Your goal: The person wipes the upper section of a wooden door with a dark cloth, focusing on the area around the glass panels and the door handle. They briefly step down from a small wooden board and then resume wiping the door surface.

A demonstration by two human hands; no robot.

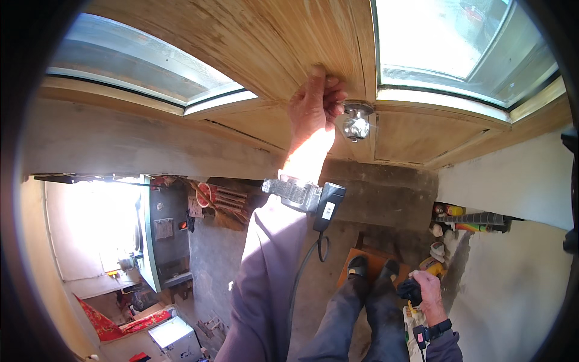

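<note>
My left hand (316,102) is raised to a varnished wooden panel (271,40), its fingers bent and their tips at the wood. Whether something small is pinched between them cannot be told. Just right of this hand, a clear glass light bulb (356,124) sits in a round fitting on the wood. My right hand (429,292) is low at the right, closed on a dark bundle (409,290) that looks like cloth. A strap with a black device (329,207) and cable is on my left wrist; my right wrist bears a similar one.
My feet are on an orange wooden stool or chair seat (374,267). Glass panes (443,40) flank the panel. A wall recess (470,219) holds cans, with bottles below. At the left are an open door (149,235), a broom (226,219) and a white box (174,337).
</note>
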